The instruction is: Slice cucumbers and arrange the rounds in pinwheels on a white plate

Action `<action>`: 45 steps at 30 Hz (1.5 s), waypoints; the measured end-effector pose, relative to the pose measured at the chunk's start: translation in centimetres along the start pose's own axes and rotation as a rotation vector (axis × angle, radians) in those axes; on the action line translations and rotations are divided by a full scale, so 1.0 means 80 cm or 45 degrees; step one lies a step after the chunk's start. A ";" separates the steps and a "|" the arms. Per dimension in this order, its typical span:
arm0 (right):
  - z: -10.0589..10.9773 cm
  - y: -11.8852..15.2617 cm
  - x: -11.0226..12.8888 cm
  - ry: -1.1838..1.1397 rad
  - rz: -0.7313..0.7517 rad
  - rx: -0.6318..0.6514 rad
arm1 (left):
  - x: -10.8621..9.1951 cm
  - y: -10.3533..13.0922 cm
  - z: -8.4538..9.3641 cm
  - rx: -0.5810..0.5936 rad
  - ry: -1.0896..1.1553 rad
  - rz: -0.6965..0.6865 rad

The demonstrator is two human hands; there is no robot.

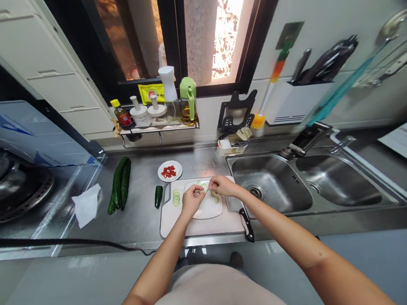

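Note:
Over a white plate my two hands meet, fingertips nearly touching. My left hand is closed in a pinch, and my right hand pinches from the other side. Between them is a small, thin, pale piece that looks like a cucumber slice; the fingers hide most of it. A few cucumber slices lie on the plate near its edge, partly covered by my hands. The plate rests on a white cutting board, where a short overlapping row of cucumber slices lies to the left.
A knife with a black handle lies at the board's right edge. A cucumber piece, whole cucumbers, a small plate of red pieces and white paper are leftward. A double sink is right.

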State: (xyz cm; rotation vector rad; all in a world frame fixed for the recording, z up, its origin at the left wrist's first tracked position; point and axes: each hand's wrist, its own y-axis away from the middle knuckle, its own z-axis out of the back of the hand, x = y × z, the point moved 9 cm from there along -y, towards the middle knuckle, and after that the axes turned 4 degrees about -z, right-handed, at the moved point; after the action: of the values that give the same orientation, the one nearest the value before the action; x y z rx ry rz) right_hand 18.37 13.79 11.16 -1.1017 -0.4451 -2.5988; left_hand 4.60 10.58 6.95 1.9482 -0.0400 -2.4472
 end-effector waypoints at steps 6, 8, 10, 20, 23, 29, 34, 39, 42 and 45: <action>-0.015 -0.016 -0.049 0.571 -0.217 0.185 | 0.034 -0.013 -0.034 0.148 -0.464 0.133; -0.020 -0.017 -0.058 0.636 -0.244 0.207 | 0.041 -0.014 -0.045 0.203 -0.556 0.158; -0.025 -0.018 -0.065 0.675 -0.269 0.214 | 0.047 -0.015 -0.054 0.246 -0.626 0.181; -0.036 -0.020 -0.087 0.831 -0.332 0.232 | 0.059 -0.020 -0.081 0.349 -0.863 0.193; -0.041 -0.021 -0.095 0.854 -0.330 0.248 | 0.059 -0.019 -0.084 0.370 -0.900 0.175; -0.048 -0.025 -0.104 0.895 -0.309 0.270 | 0.057 -0.018 -0.089 0.399 -0.938 0.126; -0.049 -0.026 -0.106 0.920 -0.298 0.281 | 0.053 -0.019 -0.091 0.390 -0.997 0.070; -0.048 -0.026 -0.107 0.923 -0.302 0.281 | 0.052 -0.021 -0.092 0.371 -1.054 0.018; -0.046 -0.025 -0.109 0.911 -0.315 0.272 | 0.055 -0.022 -0.093 0.372 -1.054 0.016; -0.042 -0.025 -0.111 0.879 -0.325 0.254 | 0.057 -0.021 -0.093 0.375 -1.036 0.020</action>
State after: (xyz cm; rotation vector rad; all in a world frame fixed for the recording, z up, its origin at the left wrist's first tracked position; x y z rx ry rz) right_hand 21.37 15.54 2.11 -0.0528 -0.6786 -2.8442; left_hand 10.80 12.07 0.81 0.8551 -0.4329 -3.1638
